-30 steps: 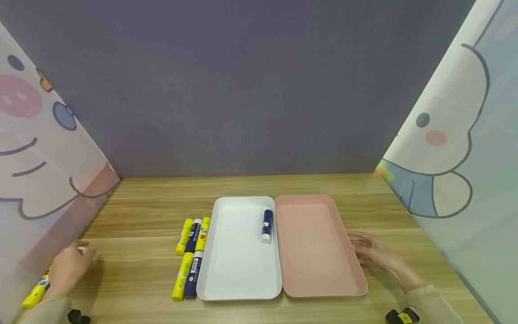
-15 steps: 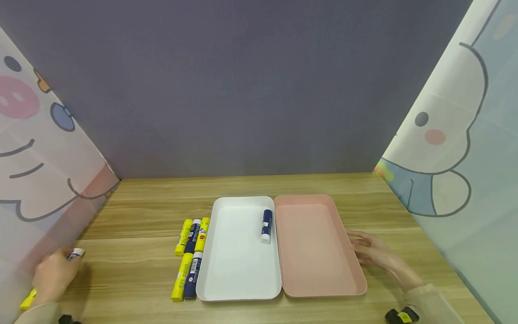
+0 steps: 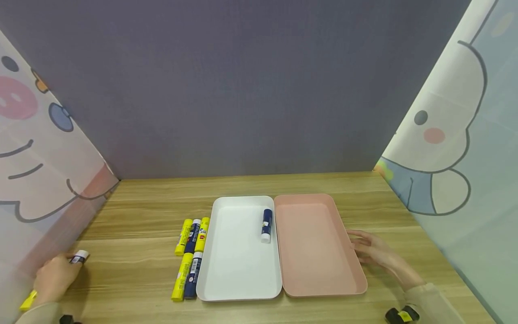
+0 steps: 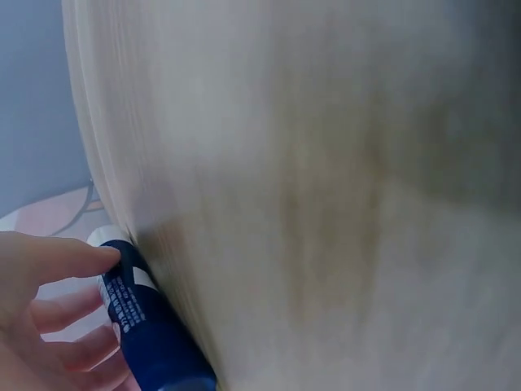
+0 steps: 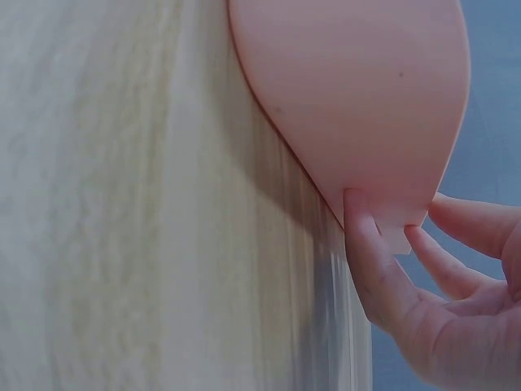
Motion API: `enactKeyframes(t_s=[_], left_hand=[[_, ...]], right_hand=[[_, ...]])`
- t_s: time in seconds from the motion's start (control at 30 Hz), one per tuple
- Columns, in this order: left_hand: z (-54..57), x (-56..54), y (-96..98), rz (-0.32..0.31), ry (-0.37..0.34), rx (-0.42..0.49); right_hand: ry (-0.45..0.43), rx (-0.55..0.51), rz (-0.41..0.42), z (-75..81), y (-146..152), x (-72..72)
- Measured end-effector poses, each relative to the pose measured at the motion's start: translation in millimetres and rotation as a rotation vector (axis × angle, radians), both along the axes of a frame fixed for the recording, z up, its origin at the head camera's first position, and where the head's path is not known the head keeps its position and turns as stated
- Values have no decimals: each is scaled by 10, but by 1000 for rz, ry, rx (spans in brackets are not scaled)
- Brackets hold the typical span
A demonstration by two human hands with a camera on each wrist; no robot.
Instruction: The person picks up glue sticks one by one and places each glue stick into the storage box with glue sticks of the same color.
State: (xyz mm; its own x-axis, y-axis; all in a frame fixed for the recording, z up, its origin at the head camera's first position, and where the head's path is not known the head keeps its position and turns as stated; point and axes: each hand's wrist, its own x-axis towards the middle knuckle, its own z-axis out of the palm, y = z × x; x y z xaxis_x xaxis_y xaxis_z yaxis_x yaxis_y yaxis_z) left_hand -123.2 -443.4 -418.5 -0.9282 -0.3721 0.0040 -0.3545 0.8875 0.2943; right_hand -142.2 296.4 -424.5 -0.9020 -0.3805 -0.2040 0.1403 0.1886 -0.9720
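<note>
At the far left of the table, my left hand point(image 3: 55, 276) grips a navy glue stick with a white cap point(image 3: 80, 257). In the left wrist view, the thumb lies across this glue stick point(image 4: 151, 322) and the fingers curl under it, close to the wooden surface. A yellow glue stick point(image 3: 29, 300) shows partly behind that hand. My right hand point(image 3: 376, 254) rests against the right side of the pink tray point(image 3: 351, 234). Seen from the right wrist, its thumb touches the tray's outer wall point(image 5: 350, 106) and its extended fingertips are at the rim.
A white tray point(image 3: 238, 270) stands beside the pink one, with one navy glue stick point(image 3: 266, 225) inside. Left of it, several yellow and navy glue sticks point(image 3: 182, 276) lie in two rows. A dark panel point(image 3: 251, 90) stands behind the table, and printed cloths point(image 3: 441, 135) flank it.
My left hand has shifted left and slightly down with the navy glue stick, whose white cap now shows more. More of the yellow glue stick is covered. My right hand stays at the pink tray.
</note>
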Motion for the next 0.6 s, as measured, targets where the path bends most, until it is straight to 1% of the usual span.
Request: enactKeyframes(t_s=[0.2,0.33,0.47,0.6], left_hand=[[-18,-3,-15,-24,-5,7],[-3,-12,-17,-40,-21,13],[12,-23,-1,-42,-31,25],[17,-31,10,-38,-43,33]], right_hand=[[-7,2,-11,1,-4,0],[-9,-4,-14,-2,-1,-2],[-7,-16,-12,-3,6,-6],[-9,-1,-28,-1,-2,-6]])
